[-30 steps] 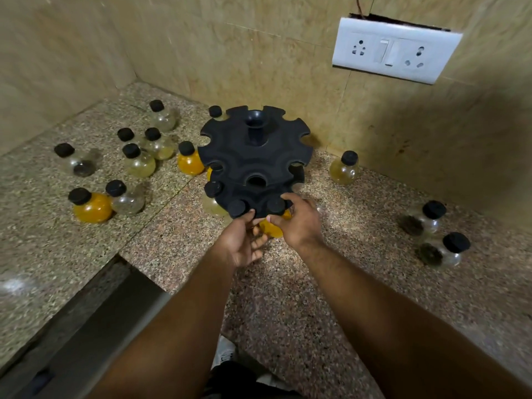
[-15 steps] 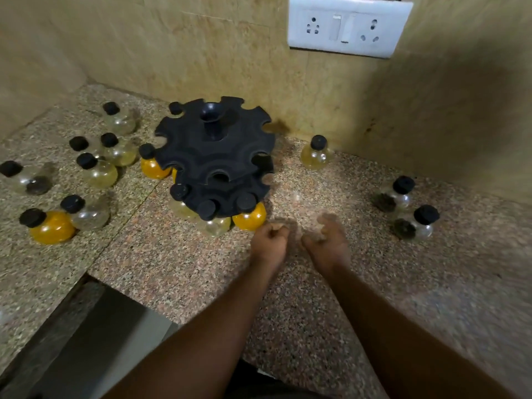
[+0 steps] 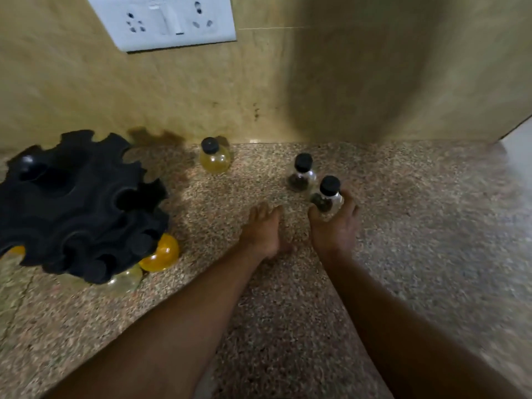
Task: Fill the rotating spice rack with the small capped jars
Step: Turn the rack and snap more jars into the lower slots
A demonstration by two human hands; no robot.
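The black rotating spice rack (image 3: pixel 77 203) stands at the left, with an orange jar (image 3: pixel 162 253) and a pale jar (image 3: pixel 125 280) hanging in its near slots. My right hand (image 3: pixel 334 226) wraps its fingers around a clear, black-capped jar of dark spice (image 3: pixel 326 195) that stands on the counter. A second dark-spice jar (image 3: pixel 300 174) stands just behind it. Near the wall is a yellowish jar (image 3: pixel 214 156). My left hand (image 3: pixel 263 228) hovers beside the right one, holding nothing, its fingers loosely together.
The speckled granite counter (image 3: pixel 431 226) runs to a tan tiled wall with a white switch and socket plate (image 3: pixel 169 20). A pale edge shows at the far right (image 3: pixel 518 139).
Both hands left the rack and moved right. The view swung right with them. My right hand has reached the nearest dark-spice jar and closed around it.
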